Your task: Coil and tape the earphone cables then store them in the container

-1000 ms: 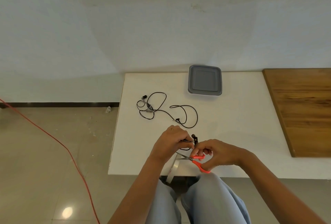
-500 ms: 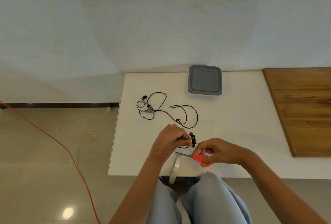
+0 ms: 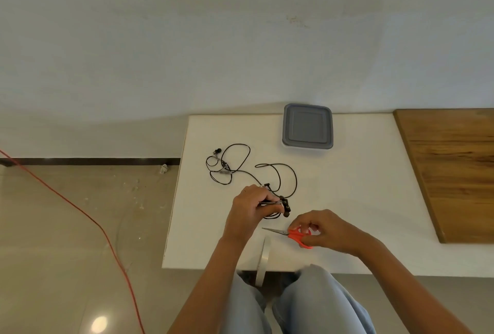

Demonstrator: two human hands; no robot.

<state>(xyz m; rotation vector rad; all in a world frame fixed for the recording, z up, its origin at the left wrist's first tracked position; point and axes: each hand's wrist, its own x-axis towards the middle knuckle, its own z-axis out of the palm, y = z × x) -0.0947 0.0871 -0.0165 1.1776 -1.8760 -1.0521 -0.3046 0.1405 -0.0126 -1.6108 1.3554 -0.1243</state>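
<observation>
Left grip [image 3: 251, 205] is clamped round a coiled earphone bundle [image 3: 284, 204], held just above the white tabletop [image 3: 347, 186] near its front edge. The orange handles of the scissors [image 3: 296, 234] are clasped by the right grip [image 3: 323, 229], with the blades pointed left, close to a strip of tape [image 3: 263, 256] hung over the front edge. A second earphone cable [image 3: 240, 170] is spread loose farther back. The lidded grey container [image 3: 307, 126] is set at the far edge, near a wooden board [image 3: 454, 168].
</observation>
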